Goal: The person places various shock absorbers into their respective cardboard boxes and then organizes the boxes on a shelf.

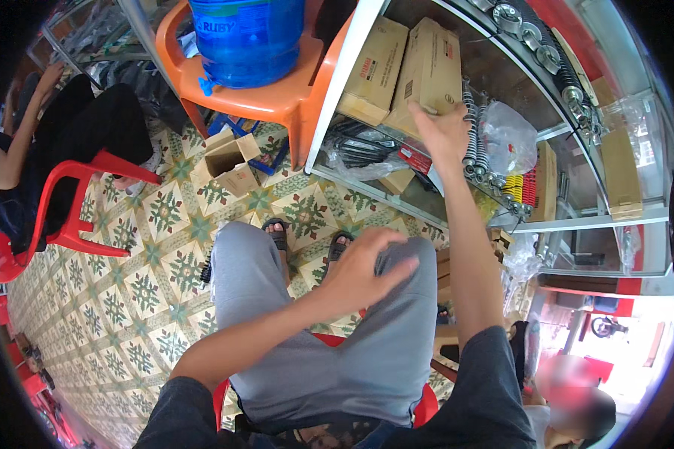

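Right hand (443,129) is touching, fingers spread, a plain brown cardboard box (429,71) at shelf edge; left hand (362,269) is resting open on knee

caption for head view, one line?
Seated person's right hand reaches a cardboard box on a shelf; left hand rests on knee.

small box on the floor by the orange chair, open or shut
Open. The small box has its top flaps standing up and apart, showing the hollow inside. Whether anything is in it cannot be told.
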A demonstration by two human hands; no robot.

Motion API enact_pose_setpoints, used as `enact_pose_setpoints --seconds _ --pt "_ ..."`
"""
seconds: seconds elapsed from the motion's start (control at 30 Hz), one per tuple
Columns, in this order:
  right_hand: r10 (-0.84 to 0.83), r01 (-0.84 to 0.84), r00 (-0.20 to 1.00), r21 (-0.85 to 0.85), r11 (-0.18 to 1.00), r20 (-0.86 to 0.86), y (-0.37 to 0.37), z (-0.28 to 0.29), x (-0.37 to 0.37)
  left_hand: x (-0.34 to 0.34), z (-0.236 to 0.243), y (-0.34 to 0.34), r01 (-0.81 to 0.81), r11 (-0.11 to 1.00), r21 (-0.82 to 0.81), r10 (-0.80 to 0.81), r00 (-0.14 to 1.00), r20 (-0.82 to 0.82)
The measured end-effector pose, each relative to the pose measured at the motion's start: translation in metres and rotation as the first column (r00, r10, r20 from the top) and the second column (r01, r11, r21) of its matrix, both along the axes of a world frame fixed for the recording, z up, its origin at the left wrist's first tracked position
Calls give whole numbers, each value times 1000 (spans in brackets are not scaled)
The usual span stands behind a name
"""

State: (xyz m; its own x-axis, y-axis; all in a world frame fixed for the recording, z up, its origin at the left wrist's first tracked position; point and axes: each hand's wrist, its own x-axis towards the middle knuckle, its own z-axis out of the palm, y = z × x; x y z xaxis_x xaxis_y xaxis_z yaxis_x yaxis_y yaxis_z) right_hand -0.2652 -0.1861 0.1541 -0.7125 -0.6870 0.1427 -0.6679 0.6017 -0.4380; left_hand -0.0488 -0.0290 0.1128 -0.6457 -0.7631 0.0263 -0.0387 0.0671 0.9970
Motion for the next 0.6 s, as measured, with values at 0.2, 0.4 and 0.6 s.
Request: enact_pose_setpoints --seconds 0.2,0.4,0.6 --pt "54 -52 998 -49 997 43 85 12 44 -18 -21 -55 44 718 695 165 959 -231" --pt "343 -263 741 -220 939 578 121 4 38 -28 -41 -76 369 419 830 358 773 -524" --pt "401 147 154 -422 895 903 68 -31 -8 -28 -41 -86 356 506 786 415 698 -583"
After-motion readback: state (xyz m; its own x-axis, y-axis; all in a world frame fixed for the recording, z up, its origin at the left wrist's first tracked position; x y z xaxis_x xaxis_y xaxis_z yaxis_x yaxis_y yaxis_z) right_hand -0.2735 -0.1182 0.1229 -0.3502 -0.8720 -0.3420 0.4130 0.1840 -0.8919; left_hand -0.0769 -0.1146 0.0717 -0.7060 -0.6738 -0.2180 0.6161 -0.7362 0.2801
